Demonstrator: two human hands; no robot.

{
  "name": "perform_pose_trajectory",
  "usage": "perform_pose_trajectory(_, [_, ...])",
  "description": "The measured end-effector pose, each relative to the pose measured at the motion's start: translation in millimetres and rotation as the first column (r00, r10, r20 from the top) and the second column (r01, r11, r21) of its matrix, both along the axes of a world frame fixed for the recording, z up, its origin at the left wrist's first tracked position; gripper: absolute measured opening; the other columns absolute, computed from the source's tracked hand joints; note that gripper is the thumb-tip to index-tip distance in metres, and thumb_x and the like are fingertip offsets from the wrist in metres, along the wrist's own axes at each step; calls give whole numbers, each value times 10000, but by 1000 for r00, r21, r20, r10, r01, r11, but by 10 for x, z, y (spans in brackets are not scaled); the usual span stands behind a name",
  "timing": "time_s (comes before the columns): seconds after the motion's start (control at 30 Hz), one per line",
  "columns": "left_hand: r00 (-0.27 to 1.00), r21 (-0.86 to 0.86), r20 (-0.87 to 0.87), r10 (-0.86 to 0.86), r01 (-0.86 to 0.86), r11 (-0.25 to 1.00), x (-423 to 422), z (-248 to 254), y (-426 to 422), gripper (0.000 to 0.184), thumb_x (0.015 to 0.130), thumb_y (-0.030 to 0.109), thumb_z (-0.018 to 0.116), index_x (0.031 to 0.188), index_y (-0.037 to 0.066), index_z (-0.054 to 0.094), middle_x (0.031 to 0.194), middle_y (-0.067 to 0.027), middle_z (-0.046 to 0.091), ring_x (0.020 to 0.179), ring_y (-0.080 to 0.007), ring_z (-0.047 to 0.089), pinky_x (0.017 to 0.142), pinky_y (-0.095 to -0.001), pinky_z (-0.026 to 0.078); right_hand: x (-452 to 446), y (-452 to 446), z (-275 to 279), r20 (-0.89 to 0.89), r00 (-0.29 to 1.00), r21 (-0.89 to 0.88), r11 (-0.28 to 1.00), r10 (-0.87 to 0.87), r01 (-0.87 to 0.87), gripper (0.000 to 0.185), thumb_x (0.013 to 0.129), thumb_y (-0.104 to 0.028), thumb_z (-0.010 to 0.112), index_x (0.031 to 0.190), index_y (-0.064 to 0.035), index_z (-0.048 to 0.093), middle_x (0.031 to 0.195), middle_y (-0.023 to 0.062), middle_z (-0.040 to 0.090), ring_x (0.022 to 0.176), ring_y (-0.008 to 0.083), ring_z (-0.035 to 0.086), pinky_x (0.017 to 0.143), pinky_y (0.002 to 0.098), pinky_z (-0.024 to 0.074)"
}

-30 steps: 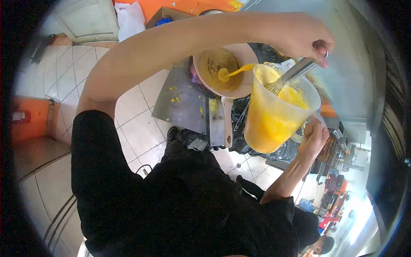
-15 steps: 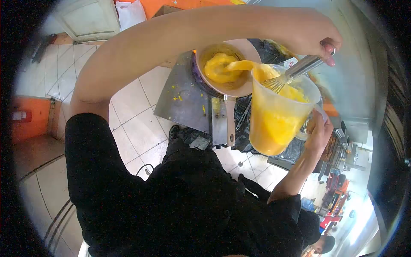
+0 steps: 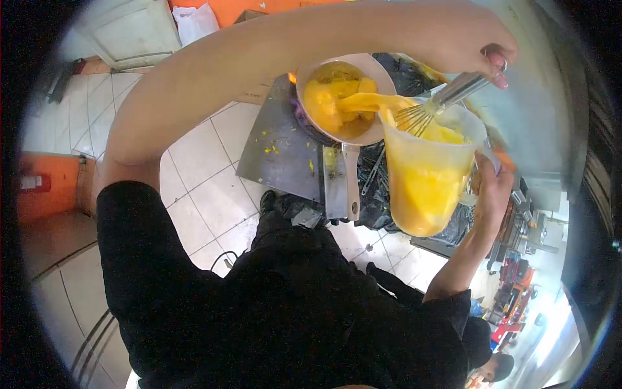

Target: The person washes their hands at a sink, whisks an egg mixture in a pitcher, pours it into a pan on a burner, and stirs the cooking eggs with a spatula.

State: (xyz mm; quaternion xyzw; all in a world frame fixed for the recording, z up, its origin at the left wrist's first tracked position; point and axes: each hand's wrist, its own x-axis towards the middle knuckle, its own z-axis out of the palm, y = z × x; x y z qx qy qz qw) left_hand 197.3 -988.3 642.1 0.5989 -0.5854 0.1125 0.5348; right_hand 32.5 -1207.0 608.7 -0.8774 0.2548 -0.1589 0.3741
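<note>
A left hand (image 3: 494,48) holds a whisk (image 3: 455,91) inside a jug (image 3: 427,188) the right hand (image 3: 495,183) grips, yellow liquid (image 3: 370,102) pouring into a pan (image 3: 382,78) at the jug's ten o'clock.

Whisk (image 3: 460,91): lower wires merge with the yellow liquid (image 3: 447,134); depth of immersion cannot be determined. Jug handle (image 3: 490,160): partly concealed by the right hand (image 3: 491,188). Left arm (image 3: 311,45): upper side cut off by the picture's top edge. Cardboard (image 3: 254,95): extent obscured by that arm. Burner (image 3: 312,131): mostly concealed beneath the pan (image 3: 383,81). Red item (image 3: 34,183), far left: label illegible. Second person (image 3: 487,368), far right: small, indistinct. Shelved articles (image 3: 515,285), same side: too small to identify
</note>
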Motion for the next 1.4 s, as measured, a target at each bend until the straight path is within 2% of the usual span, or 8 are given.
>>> perform_pose_trajectory(0.1, [989, -90, -87, -117, 109, 990, 41, -63, -35, 153, 726, 3, 608, 687, -31, 464, 636, -140, 519, 642, -198, 598, 555, -290, 426, 54, 17, 23, 12, 999, -107, 994, 32, -30, 268, 740, -197, 593, 818, 58, 614, 625, -8, 532, 560, 70, 446, 502, 226, 350])
perform_pose_trajectory(0.23, [995, -43, -53, -89, 87, 995, 25, -69, 63, 163, 731, 6, 602, 678, -31, 453, 624, -137, 514, 642, -202, 597, 561, -286, 427, 114, 12, 8, -7, 998, -117, 991, 61, -61, 277, 739, -211, 590, 823, 52, 612, 644, 15, 556, 564, 78, 478, 509, 224, 366])
perform_pose_trajectory(0.3, [958, -38, -259, -125, 119, 992, -20, -64, 103, 167, 739, 5, 596, 677, -32, 445, 619, -136, 507, 660, -199, 608, 572, -273, 431, 137, 17, 14, 11, 997, -131, 989, 73, -71, 278, 739, -216, 589, 827, 46, 615, 640, 18, 557, 555, 79, 483, 499, 224, 366])
perform_pose_trajectory(0.37, [991, -44, -120, -54, 49, 998, 13, -108, 114, 156, 743, -8, 581, 679, -33, 441, 621, -137, 502, 660, -196, 610, 572, -267, 434, 153, 59, 73, -117, 992, -95, 994, 44, -55, 278, 737, -224, 591, 820, 40, 617, 628, 21, 556, 523, 77, 475, 464, 226, 357])
perform_pose_trajectory(0.43, [1000, -63, 19, 22, -20, 998, 45, -132, 123, 146, 746, -21, 566, 681, -34, 436, 623, -138, 497, 661, -192, 613, 571, -262, 436, 172, 56, 44, -80, 995, -115, 991, 52, -62, 275, 735, -224, 592, 815, 38, 617, 618, 18, 551, 505, 76, 466, 448, 228, 348])
perform_pose_trajectory(0.5, [989, -12, -132, -70, 69, 998, 53, -120, 143, 127, 742, -51, 531, 679, -29, 423, 626, -140, 491, 691, -198, 628, 560, -270, 437, 191, 50, 32, -47, 997, -135, 989, 60, -66, 272, 733, -224, 594, 811, 35, 617, 609, 14, 547, 487, 75, 456, 432, 230, 340])
perform_pose_trajectory(1.03, [970, 46, -160, -181, 190, 981, 33, -90, 195, 147, 774, -58, 462, 660, -28, 375, 660, -131, 476, 811, -210, 639, 545, -252, 438, 328, 145, 92, -88, 993, -182, 979, 73, -88, 287, 715, -257, 593, 762, 25, 619, 567, 10, 527, 453, 73, 428, 418, 242, 321])
perform_pose_trajectory(1.4, [960, -79, -127, -251, 243, 967, 28, -97, 216, 146, 758, -84, 447, 650, -27, 366, 668, -120, 471, 814, -203, 633, 574, -251, 465, 462, 107, 183, -221, 972, -256, 957, 78, -136, 318, 714, -261, 596, 762, 54, 603, 553, 24, 521, 454, 99, 443, 433, 270, 345])
